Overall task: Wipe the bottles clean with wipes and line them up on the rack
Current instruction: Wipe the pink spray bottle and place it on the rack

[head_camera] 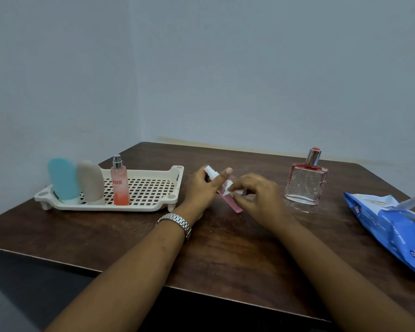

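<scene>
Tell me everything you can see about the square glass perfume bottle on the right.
The square perfume bottle looks like clear glass with red-tinted edges, a shiny silver cap with a red top. It stands upright on the dark wooden table, between the right hand and the blue wipes pack, touching neither.

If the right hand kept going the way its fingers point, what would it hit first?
The right hand, pointing left, would meet the small pink spray bottle first; its wipe already seems to touch it. Just beyond is the left hand holding it.
</scene>
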